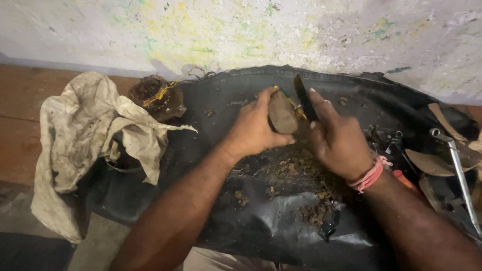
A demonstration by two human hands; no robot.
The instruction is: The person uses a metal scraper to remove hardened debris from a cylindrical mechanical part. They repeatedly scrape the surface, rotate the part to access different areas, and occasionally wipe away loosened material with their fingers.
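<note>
Head view. I saw my left hand (256, 128) wrapped around a brown, rounded lump (282, 116), thumb under it and fingers curled over its far side; the lump sat firmly in that grip, raised a little above the black rubber sheet (281, 226). My right hand (337, 136) was closed around a dark, narrow blade (303, 95), index finger stretched along its back, blade tip pointing up toward the far edge of the sheet. The blade stood just beside the lump's right side, with a bit of yellow wire (293, 106) showing between them. I could not tell whether the edge touched the lump. A pink thread band (370, 175) circled the right wrist.

Brown crumbs and scrapings (296, 175) lay on the sheet below both hands, running toward its near edge.

At the sheet's left edge a dirty white cloth (85, 140) was heaped, hanging over onto the wooden ledge (20, 115). Just beyond the cloth, near the far left corner of the sheet, sat a second dark round piece wound with yellow wire (156, 96).

Toward the right edge lay a metal wrench (459, 170), curved brown strips (434, 163) and some small dark tools (389, 140), well apart from the lump. A stained pale wall (241, 30) rose behind.
</note>
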